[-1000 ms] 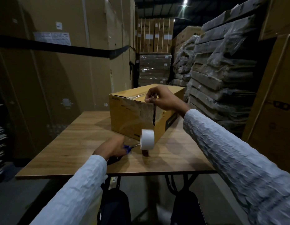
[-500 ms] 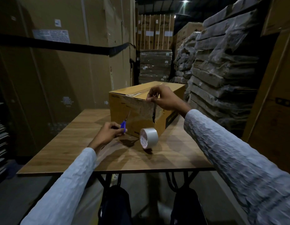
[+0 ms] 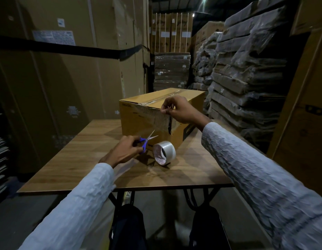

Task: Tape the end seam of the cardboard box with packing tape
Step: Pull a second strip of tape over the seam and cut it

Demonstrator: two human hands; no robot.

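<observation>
A yellow-brown cardboard box [image 3: 138, 121] stands on the wooden table [image 3: 84, 159], its near end facing me. Clear packing tape runs along the top seam and down over the near end. My right hand [image 3: 180, 110] pinches the tape at the box's top near edge. A strip of tape slants from there down toward the roll of packing tape [image 3: 164, 155], which leans on the table against the box's foot. My left hand [image 3: 124, 152] holds blue-handled scissors [image 3: 147, 140] with the blades apart, pointing up at the strip, just left of the roll.
Tall cardboard cartons stand to the left and far right. Wrapped stacks of flat packs rise on the right, close to the table's right side. A narrow aisle with a wrapped pallet runs behind the box. Two dark bags hang under the table's near edge.
My left hand lifted the scissors off the table and brought them up beside the roll, blades now parted. The roll dropped from hanging on the strip to resting on the table.
</observation>
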